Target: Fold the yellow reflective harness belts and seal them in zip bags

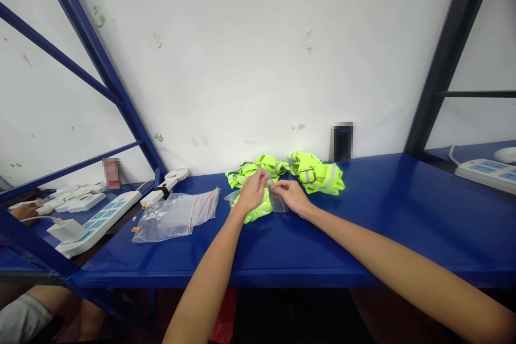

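Note:
Both of my hands are at a clear plastic bag (279, 203) lying on the blue table (363, 226). Inside the bag is a folded neon-yellow reflective strap bundle (258, 212). My left hand (253, 189) pinches the bag's upper edge, its fingertips bent. My right hand (293, 195) grips the same edge just to the right, thumb and forefinger together. Behind my hands lie two more neon-yellow strap bundles with silver stripes, a left one (245, 171) and a right one (316, 173). My left hand partly hides the bagged bundle.
Flat clear zip bags (173, 217) with red seal lines lie to the left. Beyond them is a white handheld fan (176, 174). A dark phone-like object (342, 142) leans on the wall. Power strips (100, 223) and blue frame posts flank the table; another person's leg shows lower left.

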`<state>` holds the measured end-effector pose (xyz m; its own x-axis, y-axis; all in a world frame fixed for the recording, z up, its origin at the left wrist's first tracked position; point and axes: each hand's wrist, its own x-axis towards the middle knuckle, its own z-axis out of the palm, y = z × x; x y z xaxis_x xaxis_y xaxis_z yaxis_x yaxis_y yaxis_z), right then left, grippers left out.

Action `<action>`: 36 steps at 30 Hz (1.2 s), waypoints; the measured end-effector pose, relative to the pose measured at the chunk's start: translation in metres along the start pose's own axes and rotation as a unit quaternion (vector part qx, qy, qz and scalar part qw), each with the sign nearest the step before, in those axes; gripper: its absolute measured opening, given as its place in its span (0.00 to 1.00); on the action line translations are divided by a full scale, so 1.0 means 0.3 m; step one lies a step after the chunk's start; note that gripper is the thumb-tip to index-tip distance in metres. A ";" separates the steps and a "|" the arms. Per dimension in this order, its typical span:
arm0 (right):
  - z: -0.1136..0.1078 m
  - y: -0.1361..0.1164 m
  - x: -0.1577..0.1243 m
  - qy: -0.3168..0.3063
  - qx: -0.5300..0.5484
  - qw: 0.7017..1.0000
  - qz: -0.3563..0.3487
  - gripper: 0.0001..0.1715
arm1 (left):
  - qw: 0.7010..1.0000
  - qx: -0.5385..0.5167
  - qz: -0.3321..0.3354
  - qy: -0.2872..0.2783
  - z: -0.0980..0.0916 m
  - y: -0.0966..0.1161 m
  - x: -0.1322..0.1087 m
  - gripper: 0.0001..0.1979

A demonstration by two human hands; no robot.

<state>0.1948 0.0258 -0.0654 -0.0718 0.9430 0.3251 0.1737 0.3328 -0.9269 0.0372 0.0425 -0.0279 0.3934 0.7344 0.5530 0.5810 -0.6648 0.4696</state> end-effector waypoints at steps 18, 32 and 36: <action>-0.021 -0.005 -0.001 -0.032 0.023 0.999 -0.015 0.16 | 1.000 -0.001 0.016 -0.002 -0.003 -0.010 0.005 0.10; -0.056 -0.023 -0.019 -0.083 -0.002 0.996 0.012 0.14 | 0.987 -0.149 -0.055 -0.028 -0.014 -0.038 0.017 0.06; -0.082 -0.046 -0.033 -0.114 0.074 0.986 0.096 0.11 | 0.987 -0.151 -0.052 -0.001 -0.010 -0.031 0.014 0.04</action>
<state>0.2172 0.0121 -0.0513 -0.2730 0.9562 0.1056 0.0617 0.1269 -0.9900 0.0311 0.0513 -0.0279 0.3449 0.8004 0.4903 0.3793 -0.5966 0.7072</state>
